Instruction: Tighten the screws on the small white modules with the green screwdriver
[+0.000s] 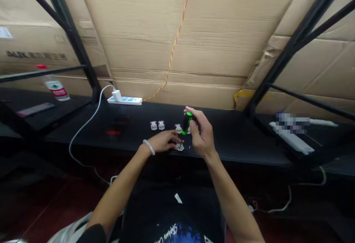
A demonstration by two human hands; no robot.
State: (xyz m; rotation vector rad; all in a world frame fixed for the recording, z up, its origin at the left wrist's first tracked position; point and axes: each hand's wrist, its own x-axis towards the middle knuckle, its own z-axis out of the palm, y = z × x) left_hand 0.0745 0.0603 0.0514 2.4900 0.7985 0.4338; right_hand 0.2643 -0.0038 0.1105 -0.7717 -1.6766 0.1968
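My right hand (pixel 201 134) is closed around the black and green handle of a small screwdriver (pixel 187 123), held upright with its tip down on a small white part (pixel 180 147) on the black table (pixel 235 139). My left hand (pixel 165 142), a bead bracelet on its wrist, rests on the table and pinches that white part at its left side. Three more small white and red parts (pixel 157 125) lie in a row just behind the hands.
A white power strip (pixel 124 100) with a plugged charger and white cable sits at the back left. A water bottle (pixel 55 86) stands far left. Black frame bars and cardboard sheets close the back. White items (pixel 291 139) lie at the right.
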